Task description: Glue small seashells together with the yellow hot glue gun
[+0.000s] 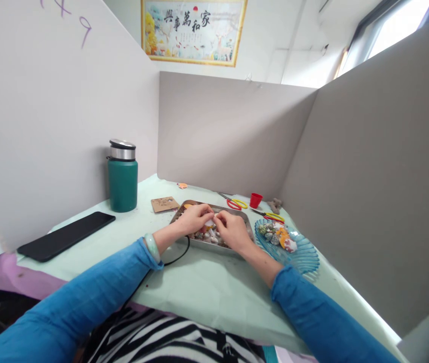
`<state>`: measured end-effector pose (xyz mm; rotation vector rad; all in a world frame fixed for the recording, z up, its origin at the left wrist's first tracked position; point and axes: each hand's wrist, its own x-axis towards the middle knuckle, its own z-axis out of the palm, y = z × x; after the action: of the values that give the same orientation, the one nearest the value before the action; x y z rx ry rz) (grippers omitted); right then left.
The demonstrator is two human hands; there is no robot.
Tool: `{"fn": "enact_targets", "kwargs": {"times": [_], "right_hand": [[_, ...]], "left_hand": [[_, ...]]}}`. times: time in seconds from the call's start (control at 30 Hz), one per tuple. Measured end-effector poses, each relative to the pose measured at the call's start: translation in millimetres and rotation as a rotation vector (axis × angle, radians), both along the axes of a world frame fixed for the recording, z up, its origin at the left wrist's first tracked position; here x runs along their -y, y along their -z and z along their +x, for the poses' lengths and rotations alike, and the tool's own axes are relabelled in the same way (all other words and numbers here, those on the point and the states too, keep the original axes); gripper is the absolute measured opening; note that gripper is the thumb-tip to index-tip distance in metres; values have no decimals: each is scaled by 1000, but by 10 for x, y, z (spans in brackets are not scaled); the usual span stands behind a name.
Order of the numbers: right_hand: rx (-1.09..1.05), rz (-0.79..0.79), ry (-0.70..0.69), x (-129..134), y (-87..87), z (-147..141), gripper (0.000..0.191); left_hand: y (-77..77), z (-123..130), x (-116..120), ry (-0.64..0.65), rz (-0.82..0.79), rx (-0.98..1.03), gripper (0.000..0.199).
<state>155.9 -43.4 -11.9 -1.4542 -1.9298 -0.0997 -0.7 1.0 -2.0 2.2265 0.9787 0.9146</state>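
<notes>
Above a metal tray (250, 229) of small mixed pieces, my left hand (196, 218) and my right hand (231, 228) meet at the fingertips. Both hands are closed in a pinch. A small whitish piece (209, 222) shows between them, too small to name. The tray holds white and brown bits, partly hidden under my hands. To the right of the tray, a blue glass plate (305, 254) carries several silvery, green, orange and white pieces.
A green bottle (122, 184) and a black flat case (66, 234) stand at the left. Behind the tray lie a brown card (165, 204), red-yellow scissors (237, 203), more scissors (272, 217) and a red cup (255, 200). Grey panels (233, 136) enclose the table. A black cable (184, 254) runs near my left wrist.
</notes>
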Motion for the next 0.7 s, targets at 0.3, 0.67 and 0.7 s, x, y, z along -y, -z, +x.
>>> {"fn": "enact_targets", "kwargs": {"times": [0.3, 0.67, 0.7], "right_hand": [[8, 2, 6, -3, 1, 3, 26], [11, -2, 1, -13, 18, 10, 27], [13, -2, 2, -10, 15, 9, 27]], "left_hand": [[14, -3, 5, 10, -8, 9, 29], [-12, -4, 32, 21, -8, 7, 28], [-11, -4, 31, 22, -10, 6, 28]]}}
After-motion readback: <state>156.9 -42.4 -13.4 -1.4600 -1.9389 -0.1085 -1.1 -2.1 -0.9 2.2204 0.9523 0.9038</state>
